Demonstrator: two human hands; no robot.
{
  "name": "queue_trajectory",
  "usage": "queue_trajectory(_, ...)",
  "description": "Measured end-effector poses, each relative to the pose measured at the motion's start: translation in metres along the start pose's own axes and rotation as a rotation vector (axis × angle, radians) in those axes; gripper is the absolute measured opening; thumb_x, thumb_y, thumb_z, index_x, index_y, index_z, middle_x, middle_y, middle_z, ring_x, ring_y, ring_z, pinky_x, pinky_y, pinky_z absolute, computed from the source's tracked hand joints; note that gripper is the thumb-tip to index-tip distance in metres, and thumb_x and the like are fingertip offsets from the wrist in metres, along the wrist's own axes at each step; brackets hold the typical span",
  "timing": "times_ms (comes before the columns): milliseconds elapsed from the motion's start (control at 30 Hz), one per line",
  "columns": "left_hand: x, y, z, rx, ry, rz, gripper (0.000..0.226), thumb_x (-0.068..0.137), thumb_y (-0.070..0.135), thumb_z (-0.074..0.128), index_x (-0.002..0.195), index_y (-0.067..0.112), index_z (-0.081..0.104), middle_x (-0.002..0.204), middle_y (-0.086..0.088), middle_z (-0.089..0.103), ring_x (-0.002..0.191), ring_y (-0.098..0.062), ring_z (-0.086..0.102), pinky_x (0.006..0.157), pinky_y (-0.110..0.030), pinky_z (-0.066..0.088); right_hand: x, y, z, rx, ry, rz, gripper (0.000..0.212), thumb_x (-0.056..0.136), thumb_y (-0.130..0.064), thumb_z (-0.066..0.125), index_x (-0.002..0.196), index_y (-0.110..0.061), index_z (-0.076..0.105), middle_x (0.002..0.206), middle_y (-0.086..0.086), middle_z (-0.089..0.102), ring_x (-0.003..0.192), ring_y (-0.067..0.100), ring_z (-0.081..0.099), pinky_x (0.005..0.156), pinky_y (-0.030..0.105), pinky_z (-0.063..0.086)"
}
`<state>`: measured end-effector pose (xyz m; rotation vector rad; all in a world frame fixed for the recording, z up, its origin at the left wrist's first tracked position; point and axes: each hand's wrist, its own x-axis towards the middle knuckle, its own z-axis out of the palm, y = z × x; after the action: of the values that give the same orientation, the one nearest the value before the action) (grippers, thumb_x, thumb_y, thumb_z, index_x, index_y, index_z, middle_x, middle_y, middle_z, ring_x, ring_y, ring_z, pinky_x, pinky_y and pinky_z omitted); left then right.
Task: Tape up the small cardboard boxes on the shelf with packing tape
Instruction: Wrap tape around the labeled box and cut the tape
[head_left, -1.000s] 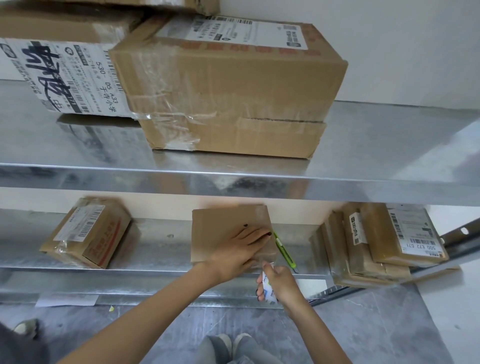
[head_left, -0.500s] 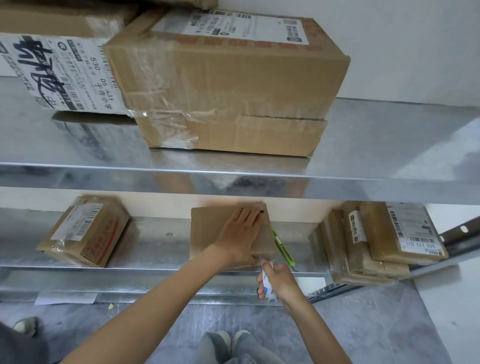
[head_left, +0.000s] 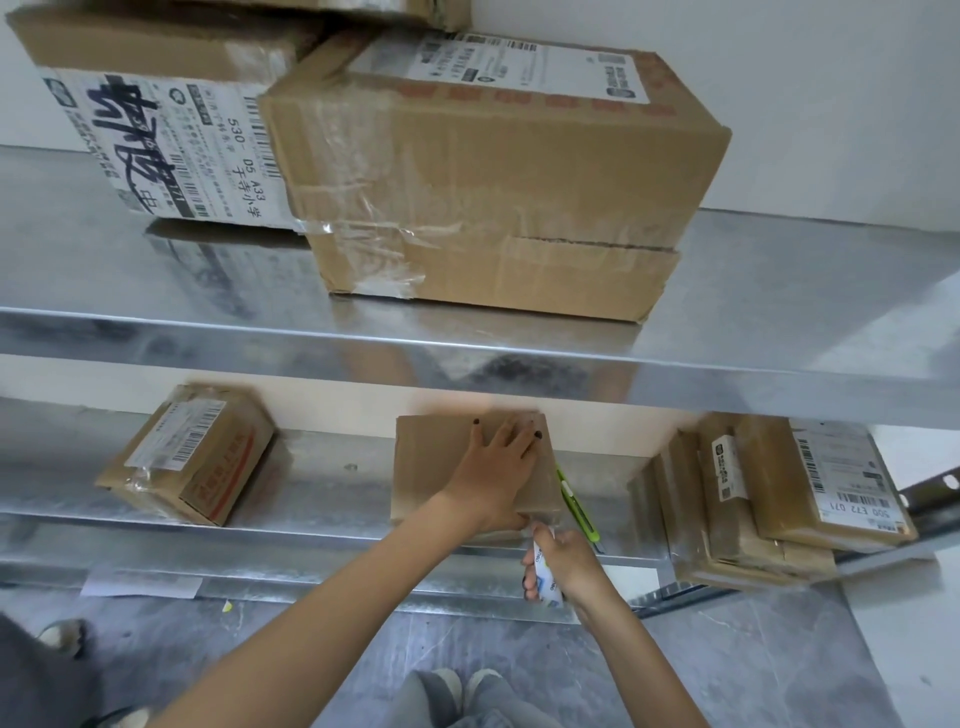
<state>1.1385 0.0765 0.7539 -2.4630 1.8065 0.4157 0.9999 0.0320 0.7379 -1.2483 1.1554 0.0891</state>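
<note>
Cardboard box (head_left: 432, 460) on steel shelf (head_left: 322, 486) — left hand (head_left: 493, 474) flat atop, right hand (head_left: 567, 564) round tape (head_left: 546, 583)

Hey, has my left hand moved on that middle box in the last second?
Yes. The left hand slid across the small cardboard box toward the wall; its fingertips now reach the box's far edge.

Left forearm (head_left: 322, 597), right forearm (head_left: 639, 654): both bare right to frame edge. Left hand (head_left: 493, 467): dark polish on nails (head_left: 538, 435), near-black, visible on two fingertips. Right hand (head_left: 566, 566): nails mostly hidden, can't tell polish. Trousers (head_left: 498, 719): grey, plain fabric, cover the ankles. Shoes (head_left: 449, 688): pair, rounded toes, pale grey-white caps, darker grey uppers.
</note>
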Motion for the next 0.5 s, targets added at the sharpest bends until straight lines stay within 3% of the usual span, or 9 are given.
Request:
queue_trajectory(133,-0.005,-0.001,-0.015,-0.065,-0.026,0.009,0.096,0.079,0.053,0.068,0.15,0.007,0.023,0.157,-0.009,0.019,0.144,-0.03,0.017,0.115,-0.054,0.022,-0.017,-0.008,-0.001,0.064,0.01,-0.081,0.054,0.1,-0.029,0.042,0.056,0.001,0.053,0.041,0.015,0.048,0.033,0.023,0.047,0.042,0.024,0.043)
queue_trajectory(233,-0.01,-0.008,-0.032,-0.139,-0.104,0.047,0.09,0.073,0.058,0.071,0.139,0.005,0.041,0.143,-0.01,0.041,0.128,-0.029,0.043,0.103,-0.042,0.041,-0.041,-0.016,-0.005,0.111,-0.014,-0.145,0.064,0.099,-0.042,0.036,0.054,0.001,0.054,0.042,0.015,0.046,0.036,0.025,0.047,0.053,0.033,0.047)
queue_trajectory(300,-0.012,-0.013,-0.037,-0.236,-0.157,0.039,0.083,0.073,0.057,0.072,0.133,0.006,0.047,0.135,-0.009,0.05,0.119,-0.028,0.051,0.097,-0.042,0.045,-0.058,-0.019,-0.005,0.137,-0.04,-0.189,0.064,0.098,-0.042,0.035,0.055,0.001,0.054,0.045,0.017,0.048,0.046,0.028,0.05,0.054,0.032,0.047)
queue_trajectory(367,-0.013,-0.017,-0.038,-0.296,-0.157,0.014,0.079,0.074,0.059,0.07,0.13,0.007,0.05,0.132,-0.008,0.053,0.115,-0.028,0.054,0.095,-0.044,0.046,-0.069,-0.02,-0.006,0.104,-0.034,-0.286,0.059,0.099,-0.036,0.036,0.058,0.001,0.056,0.046,0.018,0.049,0.053,0.028,0.052,0.054,0.027,0.046)
queue_trajectory(433,-0.012,-0.018,-0.036,-0.336,-0.153,-0.014,0.076,0.077,0.059,0.068,0.128,0.007,0.05,0.132,-0.009,0.053,0.114,-0.028,0.055,0.095,-0.045,0.047,-0.072,-0.019,-0.006,0.035,-0.026,-0.395,0.05,0.1,-0.029,0.038,0.068,0.004,0.058,0.044,0.015,0.05,0.051,0.024,0.053,0.066,0.021,0.048)
queue_trajectory(500,-0.012,-0.017,-0.034,-0.384,-0.161,-0.023,0.075,0.083,0.055,0.065,0.134,0.004,0.045,0.141,-0.011,0.045,0.123,-0.029,0.049,0.102,-0.043,0.043,-0.07,-0.019,-0.006,0.014,-0.031,-0.445,0.044,0.1,-0.025,0.039,0.073,0.004,0.059,0.043,0.013,0.05,0.046,0.019,0.052,0.08,0.032,0.052)
